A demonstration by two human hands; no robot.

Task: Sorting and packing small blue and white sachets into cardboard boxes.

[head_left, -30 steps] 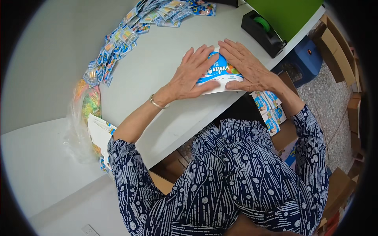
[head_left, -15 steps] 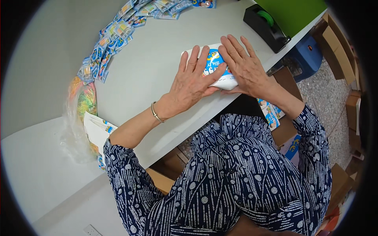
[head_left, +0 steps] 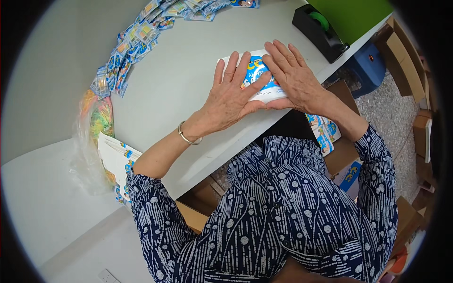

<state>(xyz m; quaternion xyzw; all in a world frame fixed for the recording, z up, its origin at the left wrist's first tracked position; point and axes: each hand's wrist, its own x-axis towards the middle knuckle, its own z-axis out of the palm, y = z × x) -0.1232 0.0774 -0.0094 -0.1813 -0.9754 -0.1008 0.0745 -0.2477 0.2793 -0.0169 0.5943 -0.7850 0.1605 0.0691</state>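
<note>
A white carton [head_left: 270, 92] with blue and yellow print lies near the front edge of the white table. My left hand [head_left: 226, 96] covers its left part, with fingers spread over the top and the thumb along the near edge. Across the right part rests my right hand [head_left: 297, 82], its fingers stretched over the top and its thumb at the near side. Both hands hold the carton between them. Much of its print and its side edges are hidden under the fingers.
Small blue packets [head_left: 125, 52] line the table's back left. Beside them are a clear plastic bag [head_left: 94, 132] of colourful contents and white printed cards [head_left: 111, 151]. A tape dispenser [head_left: 316, 30] stands at the far right. A blue stool [head_left: 365, 68] and open cardboard boxes [head_left: 406, 66] stand beyond.
The carton's near side now looks flatter and shows more of its white border. My left thumb has shifted along the near edge; both hands stay on the carton.
</note>
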